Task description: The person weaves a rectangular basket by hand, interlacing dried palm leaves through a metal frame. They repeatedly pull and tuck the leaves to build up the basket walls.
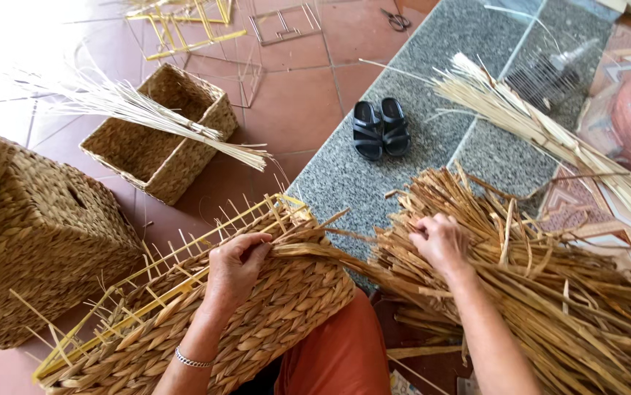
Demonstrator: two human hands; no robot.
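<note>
Two hands at work: our left hand point(236, 265) pinches a strand on the half-woven basket point(257, 307), our right hand point(441, 241) closes on the dried stalks point(550, 292) to its right.

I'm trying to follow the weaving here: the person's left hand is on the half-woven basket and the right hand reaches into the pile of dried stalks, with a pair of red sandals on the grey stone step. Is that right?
Not quite: the sandals are black, not red, as the head view shows. The rest holds: the left hand is on the half-woven basket, the right hand is in the pile of dried stalks, and the sandals stand on the grey stone step.
</note>
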